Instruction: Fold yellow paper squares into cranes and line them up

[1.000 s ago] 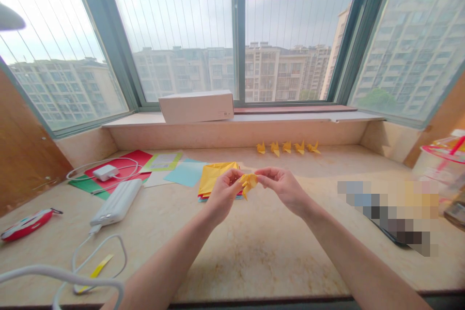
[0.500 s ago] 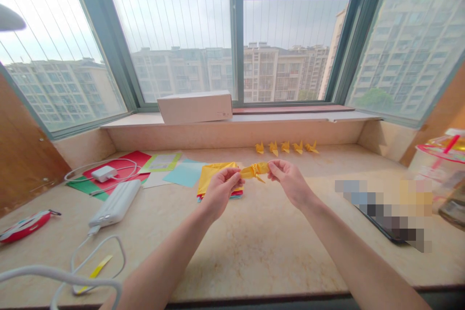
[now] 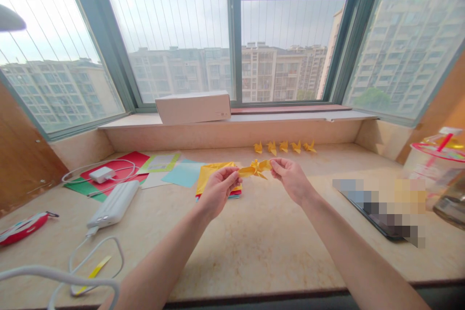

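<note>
Between my two hands a yellow origami crane is stretched out above the stone counter. My left hand pinches the tip of one wing. The opposite wing tip is caught between the thumb and fingers of my right hand. Behind and below my left hand lies a stack of folding paper, yellow on top with red and blue edges below, partly hidden by that hand. Farther back, several finished yellow cranes stand in a row near the back wall of the counter.
On the left are a white power bank with a looping cable, a white charger, coloured sheets and a red-and-white tool. A phone and a plastic cup stand right. A white box sits on the sill.
The crane's wings look more spread, and its body shows more openly between them. Both hands keep their pinch, the right one slightly farther out. The whole view has shifted a little.
</note>
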### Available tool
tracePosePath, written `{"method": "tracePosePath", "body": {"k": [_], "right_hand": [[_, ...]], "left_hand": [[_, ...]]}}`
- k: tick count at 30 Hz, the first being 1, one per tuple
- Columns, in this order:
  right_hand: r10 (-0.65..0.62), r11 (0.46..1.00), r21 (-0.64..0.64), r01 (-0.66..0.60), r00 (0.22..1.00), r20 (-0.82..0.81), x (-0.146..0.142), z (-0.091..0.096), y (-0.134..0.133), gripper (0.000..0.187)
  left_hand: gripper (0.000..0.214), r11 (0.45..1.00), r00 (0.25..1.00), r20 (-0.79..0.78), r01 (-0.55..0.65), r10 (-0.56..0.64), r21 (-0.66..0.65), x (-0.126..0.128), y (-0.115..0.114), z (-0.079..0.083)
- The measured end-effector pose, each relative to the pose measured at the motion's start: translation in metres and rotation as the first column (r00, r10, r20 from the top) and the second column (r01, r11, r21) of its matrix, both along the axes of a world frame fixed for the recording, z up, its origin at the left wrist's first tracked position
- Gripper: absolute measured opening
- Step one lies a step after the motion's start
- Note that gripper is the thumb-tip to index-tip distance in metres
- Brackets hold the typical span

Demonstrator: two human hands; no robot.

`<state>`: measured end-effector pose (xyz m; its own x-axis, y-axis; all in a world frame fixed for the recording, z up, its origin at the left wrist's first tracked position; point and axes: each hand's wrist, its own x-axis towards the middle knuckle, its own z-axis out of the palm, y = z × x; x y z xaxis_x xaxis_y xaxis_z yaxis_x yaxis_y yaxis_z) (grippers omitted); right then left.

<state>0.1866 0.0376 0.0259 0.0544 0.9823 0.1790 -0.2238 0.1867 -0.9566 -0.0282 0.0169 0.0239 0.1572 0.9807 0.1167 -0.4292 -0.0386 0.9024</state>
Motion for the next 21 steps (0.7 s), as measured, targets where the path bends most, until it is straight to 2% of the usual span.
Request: {"method": "tracePosePath", "body": {"k": [8, 12, 16, 18, 21], "right_hand": [[-0.006, 0.999, -0.037, 0.006, 1.000, 0.001, 0.001, -0.005, 0.004, 0.048], [-0.017, 0.998, -0.060, 0.015, 0.999, -0.035, -0.003, -0.006, 0.003, 0.042], [-0.134, 0.985, -0.125, 0.120, 0.984, -0.116, -0.010, -0.008, 0.001, 0.038], [-0.154, 0.981, -0.138, 0.137, 0.981, -0.122, -0.014, -0.010, -0.001, 0.036], [-0.091, 0.987, -0.142, 0.082, 0.994, -0.062, -0.021, -0.013, -0.004, 0.034]], "left_hand": [[0.027, 1.000, 0.999, 0.039, 0.004, -0.003, -0.024, -0.001, 0.001, 0.001], [0.024, 0.996, 0.997, 0.023, -0.065, 0.067, -0.067, -0.002, 0.002, 0.001], [0.029, 0.984, 0.983, -0.117, -0.153, 0.143, -0.090, -0.002, 0.003, -0.004], [0.033, 0.990, 0.969, -0.222, -0.127, 0.112, -0.058, -0.001, 0.003, -0.008], [0.045, 0.998, 0.946, -0.319, -0.051, 0.062, 0.041, 0.002, 0.005, -0.014]]}}
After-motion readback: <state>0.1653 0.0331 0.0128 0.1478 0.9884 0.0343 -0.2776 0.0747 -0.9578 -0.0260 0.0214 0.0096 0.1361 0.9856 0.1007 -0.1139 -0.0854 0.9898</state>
